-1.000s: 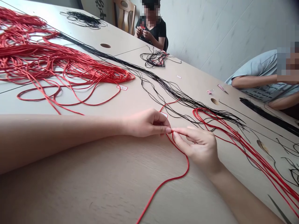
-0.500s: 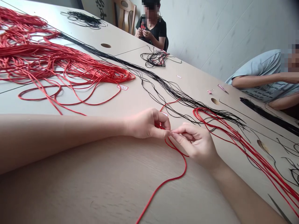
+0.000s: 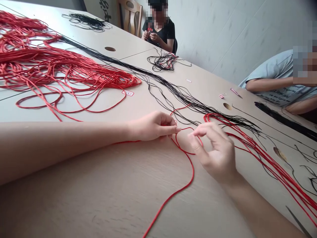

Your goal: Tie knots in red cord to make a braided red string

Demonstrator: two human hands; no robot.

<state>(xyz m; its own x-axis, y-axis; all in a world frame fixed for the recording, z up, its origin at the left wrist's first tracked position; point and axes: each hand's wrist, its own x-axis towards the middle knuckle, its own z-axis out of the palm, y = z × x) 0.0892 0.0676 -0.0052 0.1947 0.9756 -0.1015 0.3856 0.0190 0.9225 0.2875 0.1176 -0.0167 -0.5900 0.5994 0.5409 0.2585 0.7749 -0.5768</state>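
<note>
Well, L hand (image 3: 155,127) pinching red cord (image 3: 192,172), R hand (image 3: 218,152) curled nr it, blurry, can't tell grip

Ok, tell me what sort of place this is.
Probably a shared craft workroom: a pale wood-look table bears a tangled heap of thin red cord and a long bundle of thin black cord, while across it a person in a black top holds something red.
</note>
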